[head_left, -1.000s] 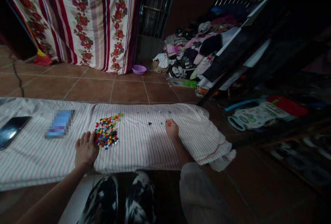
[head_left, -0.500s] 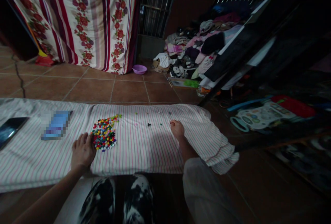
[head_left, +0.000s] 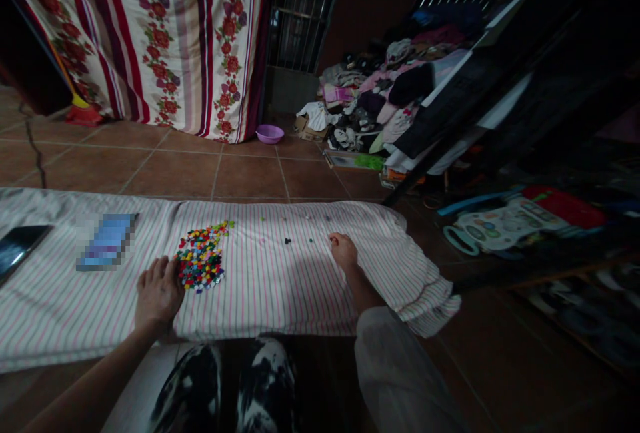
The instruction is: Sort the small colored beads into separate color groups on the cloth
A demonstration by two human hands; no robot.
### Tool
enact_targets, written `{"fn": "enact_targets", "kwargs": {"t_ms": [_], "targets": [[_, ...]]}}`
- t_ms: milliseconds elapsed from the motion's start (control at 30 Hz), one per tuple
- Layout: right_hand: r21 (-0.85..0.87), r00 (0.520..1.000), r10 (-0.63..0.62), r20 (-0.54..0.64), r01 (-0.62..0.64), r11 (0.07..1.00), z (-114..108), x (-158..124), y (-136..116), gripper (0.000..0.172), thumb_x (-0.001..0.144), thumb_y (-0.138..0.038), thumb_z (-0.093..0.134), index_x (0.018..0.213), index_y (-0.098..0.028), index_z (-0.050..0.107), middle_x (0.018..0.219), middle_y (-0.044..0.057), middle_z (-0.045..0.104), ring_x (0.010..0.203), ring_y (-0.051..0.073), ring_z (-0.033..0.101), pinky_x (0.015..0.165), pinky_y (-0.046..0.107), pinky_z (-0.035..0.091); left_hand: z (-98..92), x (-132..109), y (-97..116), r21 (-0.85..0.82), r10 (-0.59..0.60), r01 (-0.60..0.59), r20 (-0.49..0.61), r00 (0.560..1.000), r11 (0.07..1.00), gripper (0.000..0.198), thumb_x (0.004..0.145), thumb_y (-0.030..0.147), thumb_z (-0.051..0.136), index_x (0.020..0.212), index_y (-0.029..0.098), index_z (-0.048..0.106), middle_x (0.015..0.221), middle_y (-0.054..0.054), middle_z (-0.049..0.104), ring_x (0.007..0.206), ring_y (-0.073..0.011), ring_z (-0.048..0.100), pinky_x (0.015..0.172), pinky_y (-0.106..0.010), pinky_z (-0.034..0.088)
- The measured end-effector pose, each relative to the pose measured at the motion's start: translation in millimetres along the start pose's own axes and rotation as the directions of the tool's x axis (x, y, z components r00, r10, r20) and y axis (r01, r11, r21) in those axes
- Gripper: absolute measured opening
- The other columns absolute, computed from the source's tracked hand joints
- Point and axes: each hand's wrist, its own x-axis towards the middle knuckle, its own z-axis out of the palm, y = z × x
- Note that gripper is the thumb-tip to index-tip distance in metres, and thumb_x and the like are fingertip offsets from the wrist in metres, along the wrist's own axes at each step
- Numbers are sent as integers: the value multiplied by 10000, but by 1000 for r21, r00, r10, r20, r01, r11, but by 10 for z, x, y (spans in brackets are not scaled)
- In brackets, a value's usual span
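A heap of small coloured beads lies on a striped cloth spread over the tiled floor. My left hand rests flat on the cloth with fingers stretched out, its fingertips touching the heap's left edge. My right hand is closed in a pinch on the cloth to the right; what it holds is too small to make out. A few loose beads lie scattered between the heap and my right hand.
A dark phone and a blue card-like thing lie on the cloth at left. A floral curtain, a purple bowl, a pile of clothes and a toy stand around.
My right hand has shifted a little to the right along the cloth. My left hand has drawn slightly back and left at the heap's edge.
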Motion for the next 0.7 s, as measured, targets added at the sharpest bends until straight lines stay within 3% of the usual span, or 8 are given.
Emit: {"fn": "enact_targets", "kwargs": {"t_ms": [267, 400, 533, 700], "targets": [[62, 999, 20, -30, -18, 998, 36, -24, 77, 372, 881, -162, 410, 1109, -179, 704, 964, 88, 695, 897, 191, 612, 820, 266, 443, 32, 0, -26, 23, 18, -18, -3, 1000, 1000, 459, 925, 258, 319, 1294, 93, 538, 1383, -196, 520, 1341, -323, 409, 1097, -500, 319], [99, 989, 76, -126, -64, 993, -15, -27, 49, 370, 858, -161, 387, 1068, -141, 690, 959, 117, 680, 912, 211, 600, 842, 289, 441, 46, 1, -23, 20, 4, -4, 1, 1000, 1000, 460, 925, 256, 324, 1301, 97, 536, 1386, -201, 516, 1335, -317, 419, 1094, -499, 320], [171, 978, 56, -202, -21, 985, -32, -110, -198, 339, 850, -182, 392, 1026, -148, 679, 952, 125, 668, 918, 222, 596, 851, 302, 449, 65, 1, -30, 11, -12, 12, 5, 1000, 1000, 449, 906, 244, 364, 1305, 132, 537, 1395, -185, 515, 1352, -308, 405, 1097, -501, 313], [270, 976, -145, -164, 185, 945, 120, -398, -652, 302, 863, -196, 401, 989, -166, 673, 946, 112, 669, 880, 197, 611, 833, 275, 473, 50, -2, -33, -14, -4, 4, -4, 1000, 1000, 452, 899, 229, 363, 1297, 121, 548, 1397, -194, 511, 1351, -315, 404, 1105, -505, 306]]}}
